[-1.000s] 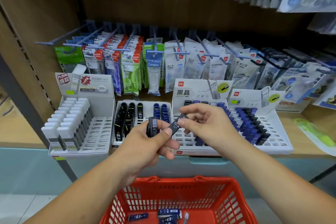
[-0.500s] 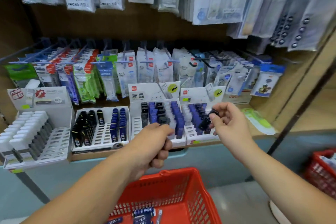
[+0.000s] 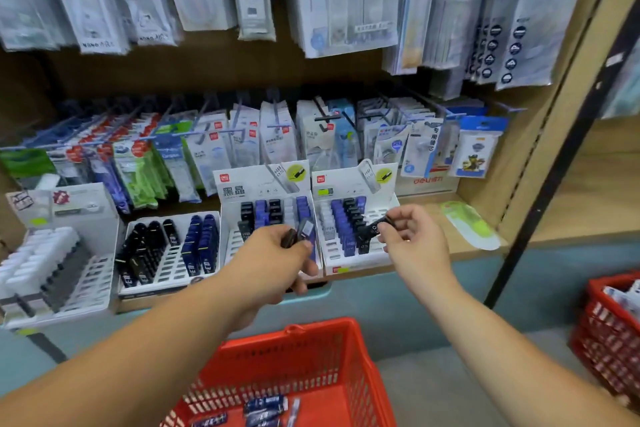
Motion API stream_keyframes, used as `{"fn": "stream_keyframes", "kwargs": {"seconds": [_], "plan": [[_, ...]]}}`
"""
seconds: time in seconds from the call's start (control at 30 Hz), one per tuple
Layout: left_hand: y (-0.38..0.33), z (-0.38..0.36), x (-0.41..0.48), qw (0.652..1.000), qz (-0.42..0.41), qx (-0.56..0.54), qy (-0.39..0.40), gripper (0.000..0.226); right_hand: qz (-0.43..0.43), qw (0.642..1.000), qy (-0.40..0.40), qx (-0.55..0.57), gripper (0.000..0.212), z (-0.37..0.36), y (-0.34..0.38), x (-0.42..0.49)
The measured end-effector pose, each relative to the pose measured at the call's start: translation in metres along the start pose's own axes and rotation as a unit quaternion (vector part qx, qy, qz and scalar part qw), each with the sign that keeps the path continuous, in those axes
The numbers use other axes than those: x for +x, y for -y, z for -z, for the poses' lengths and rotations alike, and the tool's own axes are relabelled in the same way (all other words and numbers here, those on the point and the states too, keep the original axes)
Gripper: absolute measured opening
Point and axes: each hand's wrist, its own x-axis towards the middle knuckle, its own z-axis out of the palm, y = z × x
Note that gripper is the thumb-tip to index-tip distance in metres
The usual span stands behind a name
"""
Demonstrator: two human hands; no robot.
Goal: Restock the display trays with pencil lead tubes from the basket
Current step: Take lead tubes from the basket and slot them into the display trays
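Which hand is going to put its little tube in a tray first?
Probably the right hand. It pinches one black tube right over the rightmost tray, by its black row. The left hand grips a bunch of tubes, so it looks less ready.

Red plastic lattice basket, glossy white plastic display trays, wood-look shelf, shiny film packets

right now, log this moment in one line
left hand: holds spare tubes | right hand: pinches black tube at rightmost tray | basket: loose tubes
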Motion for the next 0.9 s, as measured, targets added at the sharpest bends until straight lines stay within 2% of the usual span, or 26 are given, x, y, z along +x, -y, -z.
{"fn": "stream_keyframes", "kwargs": {"seconds": [0.17,0.5,0.6,0.73,0.9], "plan": [[0.017,-0.020,0.024,0.999,0.012,-0.036,0.033,0.008,0.003,1.000,0.000,0.001,0.026,0.004,-0.006,0.002],[0.025,-0.041,0.063,0.996,-0.022,-0.075,0.030,0.033,0.002,0.996,-0.029,-0.080,0.027,0.008,-0.014,0.060],[0.028,-0.045,0.070,0.994,-0.032,-0.108,0.003,0.028,0.013,0.990,0.008,-0.139,0.032,-0.001,-0.018,0.090],[0.026,-0.052,0.078,0.991,-0.041,-0.131,0.003,0.007,0.035,0.979,0.054,-0.192,0.027,-0.015,-0.033,0.116],[0.023,-0.052,0.087,0.989,-0.043,-0.144,0.003,0.007,0.085,0.964,0.061,-0.245,0.016,-0.015,-0.054,0.126]]}}
